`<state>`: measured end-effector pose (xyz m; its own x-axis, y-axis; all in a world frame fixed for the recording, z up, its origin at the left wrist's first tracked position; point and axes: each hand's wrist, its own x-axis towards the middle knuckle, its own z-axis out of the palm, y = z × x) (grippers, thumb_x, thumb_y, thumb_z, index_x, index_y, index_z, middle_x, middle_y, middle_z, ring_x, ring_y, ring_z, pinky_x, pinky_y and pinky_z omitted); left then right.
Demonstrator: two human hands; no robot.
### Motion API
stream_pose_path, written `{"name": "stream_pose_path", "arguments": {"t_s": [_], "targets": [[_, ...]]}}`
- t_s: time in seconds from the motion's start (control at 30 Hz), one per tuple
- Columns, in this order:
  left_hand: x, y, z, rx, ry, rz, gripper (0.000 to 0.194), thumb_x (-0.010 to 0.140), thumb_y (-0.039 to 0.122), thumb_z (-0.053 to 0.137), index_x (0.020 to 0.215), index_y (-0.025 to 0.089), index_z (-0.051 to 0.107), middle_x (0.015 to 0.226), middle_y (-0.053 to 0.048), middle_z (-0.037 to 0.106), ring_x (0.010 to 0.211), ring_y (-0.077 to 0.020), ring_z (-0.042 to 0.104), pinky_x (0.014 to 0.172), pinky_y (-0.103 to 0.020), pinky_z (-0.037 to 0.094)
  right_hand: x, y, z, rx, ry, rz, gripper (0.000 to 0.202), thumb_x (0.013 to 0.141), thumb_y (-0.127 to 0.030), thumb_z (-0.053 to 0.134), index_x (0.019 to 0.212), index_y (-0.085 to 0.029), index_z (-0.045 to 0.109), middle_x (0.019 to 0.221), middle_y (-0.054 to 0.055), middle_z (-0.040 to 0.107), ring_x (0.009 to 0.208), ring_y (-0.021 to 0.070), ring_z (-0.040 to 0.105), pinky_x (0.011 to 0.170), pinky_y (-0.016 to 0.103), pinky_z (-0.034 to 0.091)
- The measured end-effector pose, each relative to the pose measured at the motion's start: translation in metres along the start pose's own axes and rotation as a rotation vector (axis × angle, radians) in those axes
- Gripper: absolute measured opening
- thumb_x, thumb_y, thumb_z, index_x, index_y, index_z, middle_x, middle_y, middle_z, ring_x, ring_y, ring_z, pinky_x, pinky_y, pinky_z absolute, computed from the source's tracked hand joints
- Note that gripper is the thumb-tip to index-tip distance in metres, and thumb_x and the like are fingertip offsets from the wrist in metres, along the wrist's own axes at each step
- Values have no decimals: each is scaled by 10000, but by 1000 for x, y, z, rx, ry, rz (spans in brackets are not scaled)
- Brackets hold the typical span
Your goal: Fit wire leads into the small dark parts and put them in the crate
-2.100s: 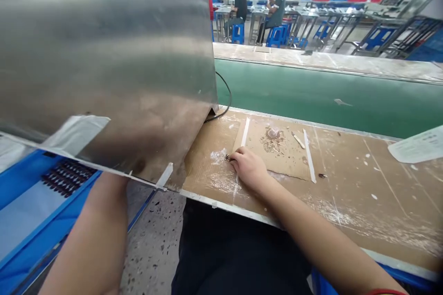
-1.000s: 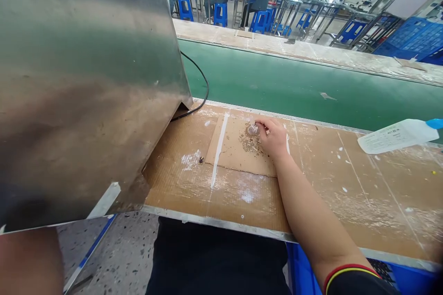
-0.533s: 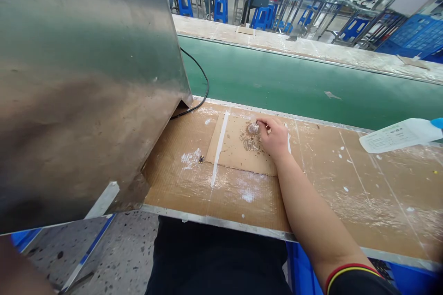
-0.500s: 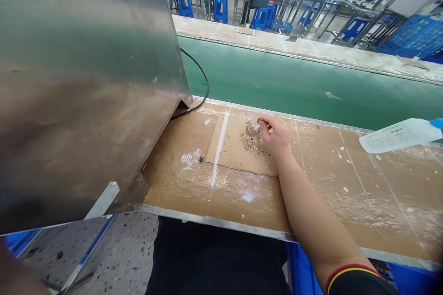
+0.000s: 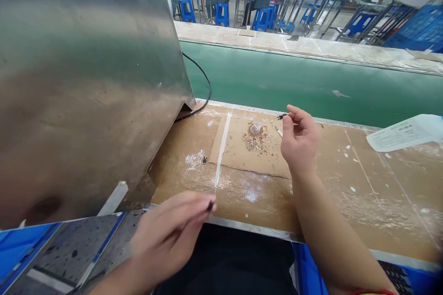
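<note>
My right hand (image 5: 299,140) is lifted just above the cardboard-covered bench (image 5: 363,193), pinching a small dark part (image 5: 281,116) between thumb and forefinger. A blob of clear glue (image 5: 256,127) sits on a smaller cardboard sheet (image 5: 242,154) to its left. My left hand (image 5: 169,235) hovers over the bench's near edge, blurred, with a tiny dark piece (image 5: 210,205) at its fingertips. Another small dark part (image 5: 204,160) lies on the bench by a white smear.
A big stainless steel housing (image 5: 86,83) fills the left, with a black cable (image 5: 204,92) running behind it. A green conveyor belt (image 5: 311,83) runs past the bench. A white plastic bottle (image 5: 404,132) lies at the right. People sit on blue stools (image 5: 221,11) far behind.
My right hand has lifted off the glue blob and moved right, holding a small dark part. My left hand has come up into view from the lower left with a tiny piece.
</note>
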<state>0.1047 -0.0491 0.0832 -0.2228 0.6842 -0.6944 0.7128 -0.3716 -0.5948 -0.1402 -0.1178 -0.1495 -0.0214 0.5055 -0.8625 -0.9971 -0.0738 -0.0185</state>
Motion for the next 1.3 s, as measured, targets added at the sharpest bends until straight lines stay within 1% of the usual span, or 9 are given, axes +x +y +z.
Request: {"name": "stream_pose_path", "arguments": {"t_s": [0.03,0.1,0.2,0.3,0.43,0.63,0.87,1.07,1.3], "targets": [[12,-7,17,-27,5,-39,519,878,-4,674,1254,354,706,1121,-11,728,925,-156,727,778,-301,655,-6,-1,-4,61,-47,108,238,1071,-310,649,1260,-201,742,1099,71,692,958,231,659,792,356,539],[39,-19,51,-344,24,-369,286,967,175,687,1244,242,680,996,-33,743,816,-112,733,741,-213,649,-20,1,-8,226,-151,331,210,1045,-354,719,1197,-220,774,1034,61,695,895,202,643,771,307,529],[77,-32,89,-605,-6,-656,467,885,375,812,1201,58,676,973,-134,737,820,-124,737,774,-169,636,-40,9,-8,588,-229,565,274,990,-444,854,1153,-236,780,925,44,666,795,140,582,727,203,499],[103,-44,109,-716,28,-740,417,806,388,878,1013,78,691,969,-105,727,834,-116,723,798,-188,629,-51,11,-3,797,-225,653,289,978,-440,895,1134,-230,769,945,58,688,855,136,633,765,169,524],[121,-58,125,-710,58,-697,466,776,393,899,1035,76,678,942,-97,718,841,-121,710,806,-209,619,-57,-1,2,889,-241,643,204,1060,-381,818,1179,-242,729,1027,77,717,912,154,689,732,174,549],[122,-72,135,-671,83,-716,473,771,357,907,1050,44,689,978,-143,730,857,-149,733,851,-233,631,-64,-10,4,908,-247,683,159,1073,-323,803,1189,-252,720,1089,73,721,1097,210,695,776,195,576],[110,-73,129,-526,17,-623,284,867,367,834,1044,157,762,1015,-83,746,910,-150,745,915,-264,643,-69,-10,7,923,-256,750,149,1070,-333,806,1200,-284,751,1158,76,704,1115,225,682,801,211,588],[108,-70,128,-469,-21,-591,163,861,305,834,1013,250,823,1015,-47,753,908,-111,744,876,-141,608,-71,-10,11,959,-233,813,162,1032,-317,849,1173,-277,779,1128,73,712,1059,200,696,819,179,580],[113,-72,126,-987,1,-782,71,810,257,871,853,223,826,956,-46,754,869,-78,723,857,-141,597,-71,-17,10,924,-228,776,133,1038,-316,844,1162,-295,800,1107,63,719,1035,173,697,828,174,583]]}}
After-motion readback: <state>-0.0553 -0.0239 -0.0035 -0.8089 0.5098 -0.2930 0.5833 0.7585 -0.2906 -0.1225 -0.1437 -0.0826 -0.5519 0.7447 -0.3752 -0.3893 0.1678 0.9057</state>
